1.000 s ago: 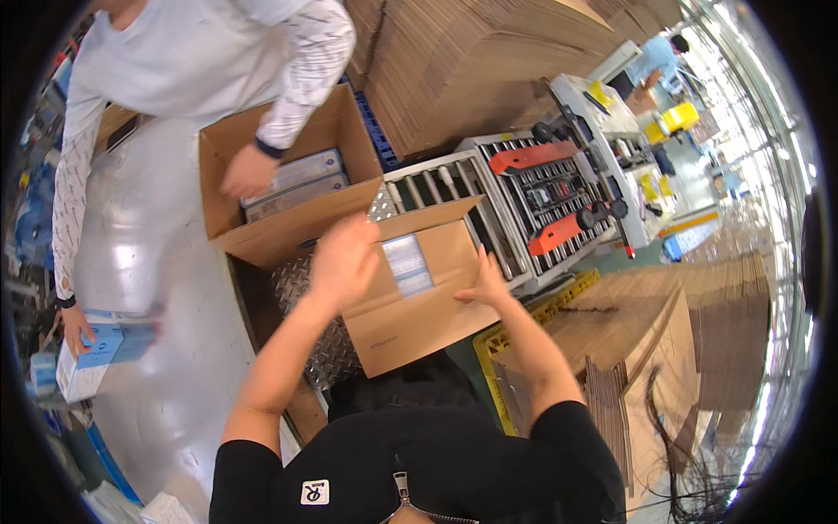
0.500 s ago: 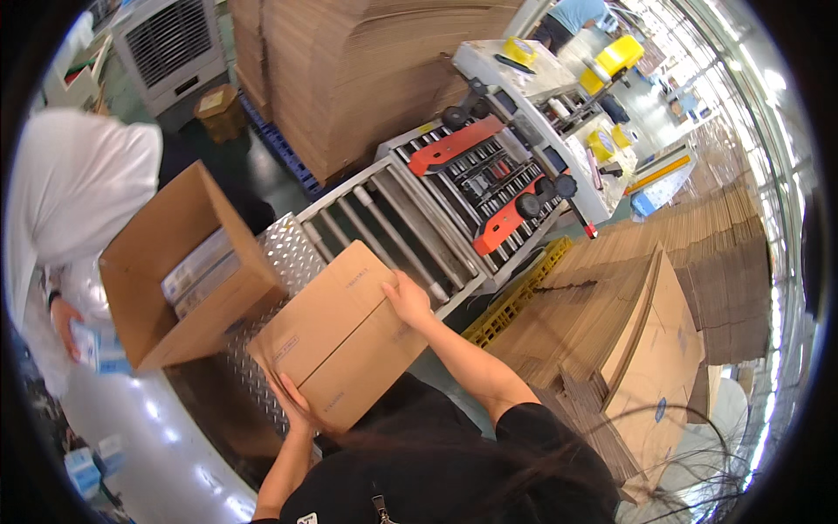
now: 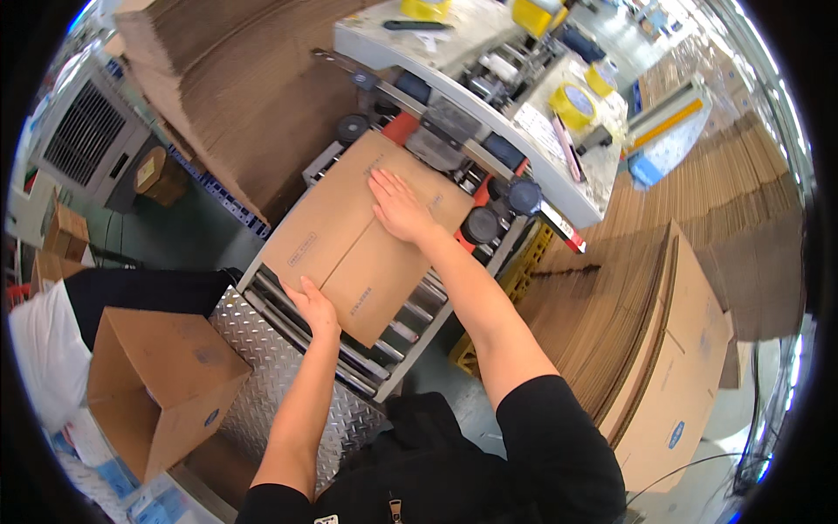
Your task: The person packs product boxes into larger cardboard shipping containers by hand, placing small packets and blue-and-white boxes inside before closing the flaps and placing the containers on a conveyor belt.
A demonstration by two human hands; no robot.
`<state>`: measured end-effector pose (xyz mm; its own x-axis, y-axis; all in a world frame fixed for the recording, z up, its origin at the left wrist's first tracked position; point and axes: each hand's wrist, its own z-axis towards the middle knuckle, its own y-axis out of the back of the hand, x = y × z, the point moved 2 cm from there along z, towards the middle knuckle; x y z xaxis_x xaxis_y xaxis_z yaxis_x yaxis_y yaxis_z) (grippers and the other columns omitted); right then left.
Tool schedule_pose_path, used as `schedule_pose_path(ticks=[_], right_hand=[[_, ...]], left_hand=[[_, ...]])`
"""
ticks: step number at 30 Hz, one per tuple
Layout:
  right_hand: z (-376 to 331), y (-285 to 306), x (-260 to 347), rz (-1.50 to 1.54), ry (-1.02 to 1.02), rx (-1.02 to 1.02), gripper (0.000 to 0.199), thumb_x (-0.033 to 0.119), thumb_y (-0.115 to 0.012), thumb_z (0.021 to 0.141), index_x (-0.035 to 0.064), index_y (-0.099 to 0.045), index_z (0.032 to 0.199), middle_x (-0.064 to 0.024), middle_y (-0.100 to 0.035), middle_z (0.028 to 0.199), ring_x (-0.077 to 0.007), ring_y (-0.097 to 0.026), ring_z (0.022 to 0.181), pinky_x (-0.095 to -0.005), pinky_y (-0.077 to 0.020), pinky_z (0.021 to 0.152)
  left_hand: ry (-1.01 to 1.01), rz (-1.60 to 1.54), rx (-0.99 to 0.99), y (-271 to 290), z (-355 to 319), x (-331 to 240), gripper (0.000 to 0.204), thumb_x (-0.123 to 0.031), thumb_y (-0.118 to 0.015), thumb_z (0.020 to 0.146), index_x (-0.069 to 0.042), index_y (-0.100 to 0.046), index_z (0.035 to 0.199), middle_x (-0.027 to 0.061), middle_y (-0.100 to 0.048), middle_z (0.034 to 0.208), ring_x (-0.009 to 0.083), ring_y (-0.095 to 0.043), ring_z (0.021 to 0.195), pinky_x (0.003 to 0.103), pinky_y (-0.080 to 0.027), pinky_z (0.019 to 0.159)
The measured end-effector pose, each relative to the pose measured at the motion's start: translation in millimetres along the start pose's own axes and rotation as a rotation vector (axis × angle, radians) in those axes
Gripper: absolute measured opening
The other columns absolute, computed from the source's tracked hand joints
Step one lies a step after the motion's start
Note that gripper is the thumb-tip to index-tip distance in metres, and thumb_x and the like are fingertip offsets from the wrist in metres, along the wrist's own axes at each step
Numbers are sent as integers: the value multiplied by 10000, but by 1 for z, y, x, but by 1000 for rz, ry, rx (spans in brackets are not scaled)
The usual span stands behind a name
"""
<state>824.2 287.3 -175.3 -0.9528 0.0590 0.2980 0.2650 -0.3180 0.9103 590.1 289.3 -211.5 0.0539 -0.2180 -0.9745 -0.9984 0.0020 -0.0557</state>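
Observation:
A closed brown cardboard box [image 3: 336, 271] lies flaps up on the roller conveyor [image 3: 406, 327], its far end at the carton taping machine [image 3: 449, 131]. My right hand [image 3: 401, 208] rests flat on the top near the middle seam, fingers stretched out. Against the box's near edge, my left hand [image 3: 314, 310] is open, with fingers and thumb spread. Both hands touch the box without wrapping round it. The box's underside is hidden.
An open-topped carton [image 3: 188, 367] stands left beside the diamond-plate metal sheet [image 3: 262, 336], near a co-worker's white sleeve [image 3: 48, 349]. Stacked flat cardboard [image 3: 628, 288] fills the right. Yellow tape rolls [image 3: 573, 105] and a cutter [image 3: 419, 25] lie on the machine's top.
The box has moved from over the metal sheet onto the rollers, up to the taping machine. My right hand has gone from its edge to flat on top. The view has shifted.

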Motion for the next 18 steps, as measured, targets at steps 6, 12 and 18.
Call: schedule_pose_path(ticks=[6,12,18], right_hand=[[-79,1,66,531,-156,-387,346,35,-508,834,-33,-480,1172,-239,-459,1236,-380,-420,1181,-411,-354,1000],[-328,74,199,630,-434,-122,164,103,-620,805,28,-605,950,-111,-586,867,-283,-566,843,-367,-454,731],[-450,284,212,-478,-751,-114,725,356,-798,565,132,-543,1205,-82,-525,882,-254,-504,802,-370,-439,693]], left_hand=[[-298,184,-16,-68,30,17,548,-200,-375,957,104,-166,1362,294,-267,1382,383,-324,1259,410,-258,1053],[20,-77,447,-90,57,57,702,-508,-342,935,43,-252,1361,161,-303,1417,276,-347,1258,365,-270,1044],[-154,962,1059,162,-15,229,401,-379,-383,934,-27,-564,999,105,-579,876,261,-546,828,399,-436,748]])
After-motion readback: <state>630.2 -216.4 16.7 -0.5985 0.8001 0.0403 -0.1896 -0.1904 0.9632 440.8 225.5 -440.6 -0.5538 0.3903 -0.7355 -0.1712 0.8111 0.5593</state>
